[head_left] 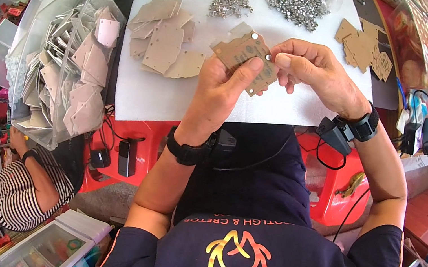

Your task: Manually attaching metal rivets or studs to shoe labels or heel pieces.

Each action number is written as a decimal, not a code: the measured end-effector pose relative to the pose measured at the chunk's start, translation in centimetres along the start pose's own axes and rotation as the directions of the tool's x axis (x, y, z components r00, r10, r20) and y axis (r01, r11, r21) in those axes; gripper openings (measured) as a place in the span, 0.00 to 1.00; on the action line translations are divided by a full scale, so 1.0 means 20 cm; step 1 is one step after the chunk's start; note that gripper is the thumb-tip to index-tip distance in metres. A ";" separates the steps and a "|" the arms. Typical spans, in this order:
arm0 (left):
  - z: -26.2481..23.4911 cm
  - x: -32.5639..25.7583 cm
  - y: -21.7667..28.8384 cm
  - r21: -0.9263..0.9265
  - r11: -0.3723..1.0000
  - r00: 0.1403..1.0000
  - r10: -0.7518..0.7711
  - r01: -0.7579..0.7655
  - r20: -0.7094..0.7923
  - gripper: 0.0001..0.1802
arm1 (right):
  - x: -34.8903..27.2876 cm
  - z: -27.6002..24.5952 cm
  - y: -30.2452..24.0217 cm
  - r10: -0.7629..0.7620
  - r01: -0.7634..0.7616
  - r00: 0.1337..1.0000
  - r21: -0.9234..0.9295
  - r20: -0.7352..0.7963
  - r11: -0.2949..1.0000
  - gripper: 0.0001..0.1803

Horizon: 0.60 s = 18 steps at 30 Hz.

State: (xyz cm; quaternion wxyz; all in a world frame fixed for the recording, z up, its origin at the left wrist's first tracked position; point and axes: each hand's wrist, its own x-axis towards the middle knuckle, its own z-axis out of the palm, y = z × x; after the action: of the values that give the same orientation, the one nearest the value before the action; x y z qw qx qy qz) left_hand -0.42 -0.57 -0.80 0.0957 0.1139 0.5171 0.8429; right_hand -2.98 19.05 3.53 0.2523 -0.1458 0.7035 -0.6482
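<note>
Cardboard tag (245, 59) pinched between hands (270, 72)

A clear plastic bin (58, 77) stuffed with pale tags sits far left, beside a white sheet (174, 98) on the tabletop. Loose brown card pieces (164, 44) fan out there, small metal eyelets (300, 0) heaped beyond. More cards (363, 48) lie right.

A white sheet (174, 98) covered the red table (325, 182). On it lay a card pile (165, 39) at left, metal eyelets (300, 0) far, and more cards (364, 45) at right.
</note>
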 end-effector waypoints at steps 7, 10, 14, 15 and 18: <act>0.02 -0.01 0.01 0.157 0.988 1.000 -0.013 0.009 0.027 0.14 | -0.01 0.00 0.02 -0.024 0.023 1.000 -0.023 -0.010 0.999 0.13; 0.02 -0.02 0.00 0.172 0.985 0.999 -0.019 0.012 0.036 0.13 | -0.01 0.00 0.04 -0.065 0.065 0.998 -0.041 -0.007 0.997 0.13; 0.01 -0.02 -0.02 0.195 0.981 0.999 -0.005 -0.003 0.040 0.11 | -0.01 0.02 0.02 -0.071 0.070 0.997 -0.075 -0.010 0.995 0.13; 0.01 -0.03 -0.02 0.198 0.980 0.999 -0.002 -0.006 0.040 0.11 | 0.00 0.03 0.02 -0.075 0.074 0.997 -0.076 -0.008 0.994 0.13; 0.00 -0.03 -0.02 0.186 0.982 1.000 -0.001 -0.001 0.015 0.11 | 0.01 0.03 0.02 -0.040 0.039 0.999 -0.076 -0.008 0.996 0.15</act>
State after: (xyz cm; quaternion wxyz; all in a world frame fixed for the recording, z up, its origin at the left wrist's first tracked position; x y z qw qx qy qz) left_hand 0.16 -0.59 -1.16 0.0885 0.1288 0.5930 0.7899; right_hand -2.73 18.45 3.12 0.2304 -0.1659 0.7257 -0.6267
